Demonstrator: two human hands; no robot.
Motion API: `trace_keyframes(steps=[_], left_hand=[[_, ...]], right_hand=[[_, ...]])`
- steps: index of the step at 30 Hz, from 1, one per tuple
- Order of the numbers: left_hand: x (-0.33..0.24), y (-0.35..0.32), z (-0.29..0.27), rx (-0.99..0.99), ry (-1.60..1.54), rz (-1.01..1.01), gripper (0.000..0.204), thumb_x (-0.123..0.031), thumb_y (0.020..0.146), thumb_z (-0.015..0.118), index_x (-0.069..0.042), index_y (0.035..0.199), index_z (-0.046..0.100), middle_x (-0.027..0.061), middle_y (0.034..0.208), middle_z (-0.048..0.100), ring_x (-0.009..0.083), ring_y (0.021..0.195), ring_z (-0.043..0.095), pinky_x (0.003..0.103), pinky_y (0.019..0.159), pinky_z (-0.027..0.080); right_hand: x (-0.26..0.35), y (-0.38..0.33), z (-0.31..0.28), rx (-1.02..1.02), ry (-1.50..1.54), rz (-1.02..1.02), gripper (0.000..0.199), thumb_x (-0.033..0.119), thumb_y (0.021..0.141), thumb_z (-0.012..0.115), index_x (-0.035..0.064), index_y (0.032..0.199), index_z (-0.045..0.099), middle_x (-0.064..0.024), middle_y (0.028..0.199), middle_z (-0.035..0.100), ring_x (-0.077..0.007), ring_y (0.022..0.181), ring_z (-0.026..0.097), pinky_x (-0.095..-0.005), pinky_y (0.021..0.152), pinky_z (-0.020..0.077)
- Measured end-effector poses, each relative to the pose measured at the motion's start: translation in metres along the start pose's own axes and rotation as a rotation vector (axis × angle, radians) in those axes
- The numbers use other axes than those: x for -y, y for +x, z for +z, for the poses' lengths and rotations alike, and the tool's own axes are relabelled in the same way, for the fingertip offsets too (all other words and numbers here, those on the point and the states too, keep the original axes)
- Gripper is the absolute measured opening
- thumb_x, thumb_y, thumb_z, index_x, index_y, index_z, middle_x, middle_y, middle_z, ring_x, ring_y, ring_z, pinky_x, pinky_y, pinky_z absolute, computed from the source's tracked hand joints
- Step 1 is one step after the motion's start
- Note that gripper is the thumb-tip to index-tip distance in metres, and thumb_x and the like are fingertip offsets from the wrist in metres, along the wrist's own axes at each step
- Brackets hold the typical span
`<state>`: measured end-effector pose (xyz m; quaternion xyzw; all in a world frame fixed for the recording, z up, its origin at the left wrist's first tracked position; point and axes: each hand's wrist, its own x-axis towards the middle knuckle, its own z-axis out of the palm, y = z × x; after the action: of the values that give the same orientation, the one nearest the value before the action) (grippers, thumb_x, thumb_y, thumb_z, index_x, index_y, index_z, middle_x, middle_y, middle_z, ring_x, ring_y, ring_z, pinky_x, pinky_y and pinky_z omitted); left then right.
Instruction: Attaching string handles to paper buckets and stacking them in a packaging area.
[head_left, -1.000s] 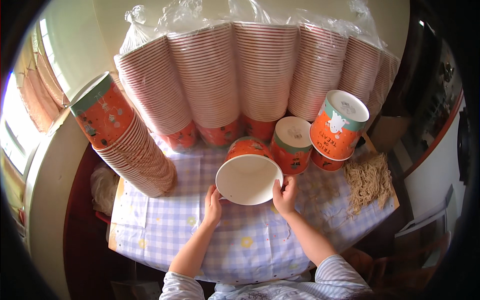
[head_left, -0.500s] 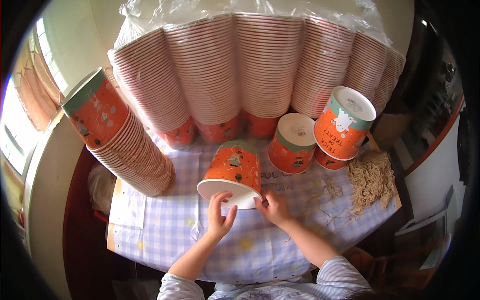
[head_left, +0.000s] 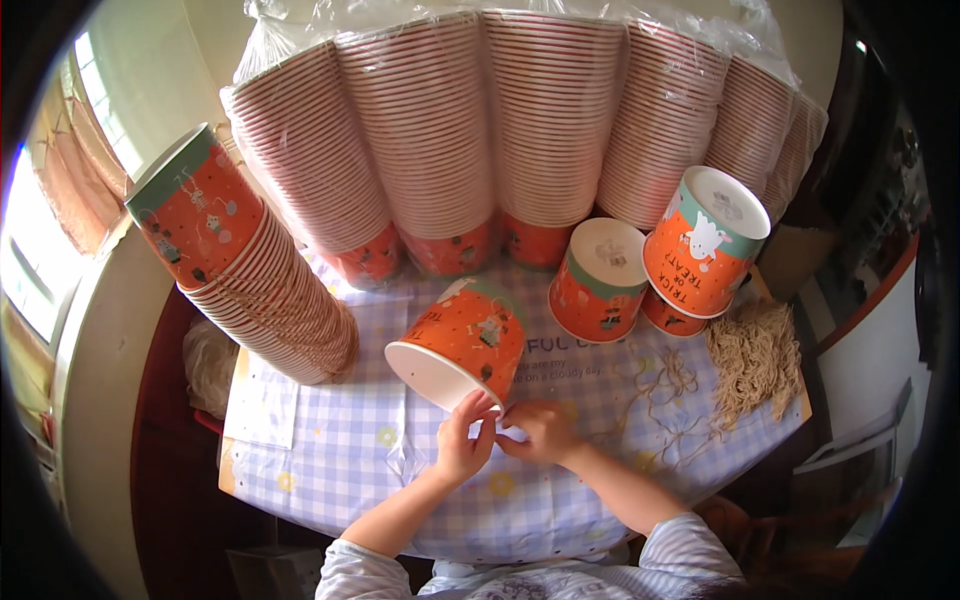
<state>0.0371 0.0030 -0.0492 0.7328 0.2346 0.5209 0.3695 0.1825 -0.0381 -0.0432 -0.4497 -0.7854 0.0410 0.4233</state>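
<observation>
An orange paper bucket (head_left: 460, 335) with a green base band and a white inside lies tilted on the table in front of me, its open mouth turned toward me and to the left. At the near right of its rim, my left hand (head_left: 464, 442) is closed, fingers on the inside of the mouth and thumb at the edge. My right hand (head_left: 542, 432) meets it there from the right, its fingers pinched just below the rim. Whatever lies between the right fingertips is too small to make out. The two hands' fingertips nearly touch.
Tall bucket stacks in clear plastic wrap (head_left: 550, 120) line the back. A leaning bucket stack (head_left: 270, 285) stands left. To the right are an upside-down bucket (head_left: 598, 285), a stacked pair (head_left: 700, 245), a beige string bundle (head_left: 755, 360) and loose strings (head_left: 665, 385) on the checked tablecloth (head_left: 350, 470).
The bucket has turned so its mouth faces more to the left. Both hands have come together at its near right rim; the left moved right, the right slightly lower.
</observation>
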Motion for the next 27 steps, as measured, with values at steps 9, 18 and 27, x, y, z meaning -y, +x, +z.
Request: trace_keyframes(steps=[9, 18, 27], left_hand=[[-0.005, 0.006, -0.006, 0.280, -0.115, -0.120, 0.043, 0.002, 0.078, 0.053, 0.000, 0.119, 0.043, 0.0134, 0.104, 0.057, 0.0206, 0.090, 0.059, 0.029, 0.071, 0.050], [0.010, 0.004, -0.008, 0.392, -0.566, -0.309, 0.045, 0.001, 0.080, 0.051, -0.003, 0.124, 0.041, 0.0098, 0.124, 0.041, 0.0180, 0.111, 0.043, 0.032, 0.084, 0.043], [0.016, 0.004, -0.010, 0.456, -0.683, -0.372, 0.047, -0.001, 0.081, 0.052, -0.004, 0.126, 0.037, 0.0079, 0.124, 0.037, 0.0174, 0.111, 0.040, 0.033, 0.088, 0.038]], right_hand=[[0.000, 0.010, -0.012, -0.387, 0.075, 0.166, 0.034, 0.018, 0.072, 0.065, 0.0029, 0.100, 0.052, -0.0114, 0.101, 0.053, -0.0268, 0.090, 0.052, -0.0334, 0.076, 0.0432], [-0.001, 0.007, -0.011, -0.397, 0.136, 0.195, 0.024, 0.015, 0.074, 0.065, 0.0053, 0.094, 0.058, -0.0076, 0.097, 0.055, -0.0231, 0.087, 0.054, -0.0309, 0.072, 0.0448], [-0.003, 0.004, -0.008, -0.413, 0.190, 0.255, 0.022, 0.017, 0.073, 0.067, 0.0066, 0.091, 0.059, -0.0069, 0.088, 0.058, -0.0223, 0.078, 0.057, -0.0301, 0.066, 0.0462]])
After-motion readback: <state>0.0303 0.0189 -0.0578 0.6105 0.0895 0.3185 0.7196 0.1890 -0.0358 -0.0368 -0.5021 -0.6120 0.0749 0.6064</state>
